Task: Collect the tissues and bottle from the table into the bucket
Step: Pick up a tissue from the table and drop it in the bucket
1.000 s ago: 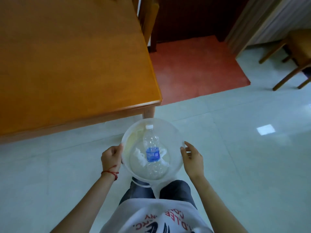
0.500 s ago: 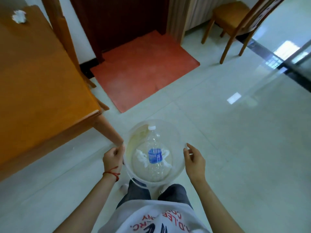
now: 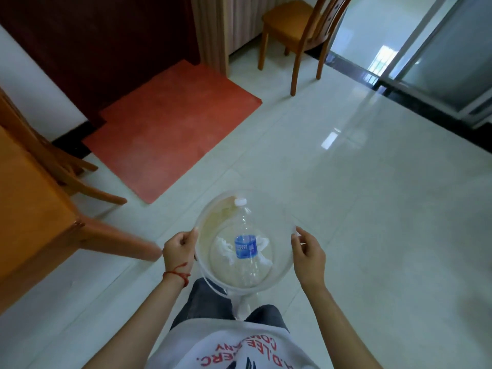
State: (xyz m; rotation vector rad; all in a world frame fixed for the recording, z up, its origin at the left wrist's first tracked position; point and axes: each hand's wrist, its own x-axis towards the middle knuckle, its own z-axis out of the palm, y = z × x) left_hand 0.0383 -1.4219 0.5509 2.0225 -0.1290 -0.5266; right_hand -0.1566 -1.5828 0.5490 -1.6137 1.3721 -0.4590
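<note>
Pale floor tiles (image 3: 372,209) fill most of the view, with the person standing on them and carrying the load away from the table (image 3: 29,209). The left hand (image 3: 179,247) curls its fingers round the near-left rim of the clear bucket (image 3: 277,272), and the right hand (image 3: 308,255) holds the opposite rim between thumb and fingers, so the two hands are set apart with the bucket between them. Inside the bucket the bottle (image 3: 246,242) lies with its white cap toward the far rim, and white tissues (image 3: 222,249) sit crumpled on either side of its blue label at the bottom.

Compared with a second ago, the view has swung right: the table then spanned the upper left above the bucket, and now only its corner and leg show to the bucket's left, while a red mat (image 3: 170,129) and a wooden chair (image 3: 298,30) lie beyond it. Half a second ago one tissue was on the table's far end; that spot is now out of view, so I judge the collecting may be unfinished.
</note>
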